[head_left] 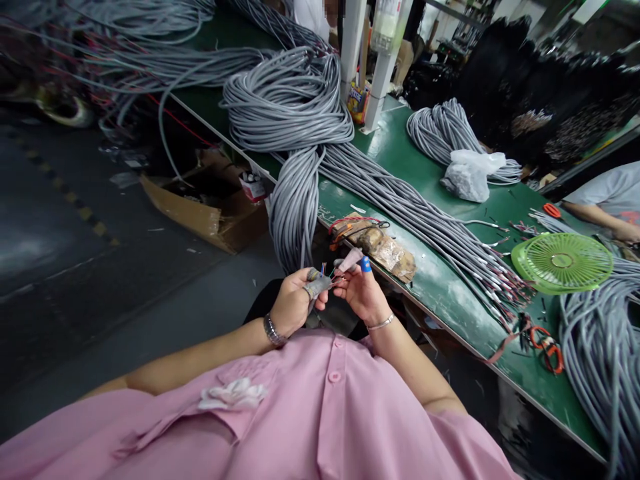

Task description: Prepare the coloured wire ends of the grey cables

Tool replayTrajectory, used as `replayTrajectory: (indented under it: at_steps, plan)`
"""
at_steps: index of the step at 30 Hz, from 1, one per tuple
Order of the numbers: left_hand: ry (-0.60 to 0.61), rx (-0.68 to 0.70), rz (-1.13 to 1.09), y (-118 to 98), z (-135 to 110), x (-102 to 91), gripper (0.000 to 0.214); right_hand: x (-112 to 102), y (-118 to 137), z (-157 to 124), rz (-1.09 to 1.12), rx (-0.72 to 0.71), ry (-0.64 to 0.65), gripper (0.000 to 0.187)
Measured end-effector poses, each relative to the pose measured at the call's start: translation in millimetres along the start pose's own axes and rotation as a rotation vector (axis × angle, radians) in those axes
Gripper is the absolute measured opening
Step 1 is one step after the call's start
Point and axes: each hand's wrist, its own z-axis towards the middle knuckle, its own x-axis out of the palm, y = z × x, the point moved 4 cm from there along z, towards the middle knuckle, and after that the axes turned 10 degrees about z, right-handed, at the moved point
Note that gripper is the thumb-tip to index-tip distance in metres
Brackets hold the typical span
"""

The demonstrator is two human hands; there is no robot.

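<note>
My left hand (297, 299), with a watch at the wrist and wrapped thumb and fingertips, is closed on the end of a cable whose thin coloured wires (324, 269) fan out. Close beside it, my right hand (364, 291) has its fingers pinched on the fine wires. A blue cover sits on one of its fingertips and pale wrapping on another. How many wires each hand holds is too small to tell. Just beyond the hands, a hanging coil of grey cable (295, 207) drops over the table edge, near a taped brown block (387, 250).
Grey cables (400, 207) lie along the green table (450, 293), their stripped ends to the right. Orange-handled scissors (547, 348) and a green fan (563, 261) are there too. An open cardboard box (200, 207) stands on the floor. Another person's arm (600, 217) shows at the far right.
</note>
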Motion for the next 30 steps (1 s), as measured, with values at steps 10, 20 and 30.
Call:
replayTrajectory:
  at_steps: [10, 20, 30]
  plan:
    - [0.073, 0.091, 0.274, 2, -6, -5.7, 0.018, 1, -8, -20, -0.361, -0.237, -0.153, 0.021]
    - [0.285, -0.040, 0.291, 2, -4, 0.4, 0.021, 3, -7, -20, -0.428, -0.215, -0.056, 0.022]
    - [0.166, -0.057, 0.048, 2, 3, 1.8, 0.016, -13, 4, 5, -0.118, -0.107, -0.100, 0.050]
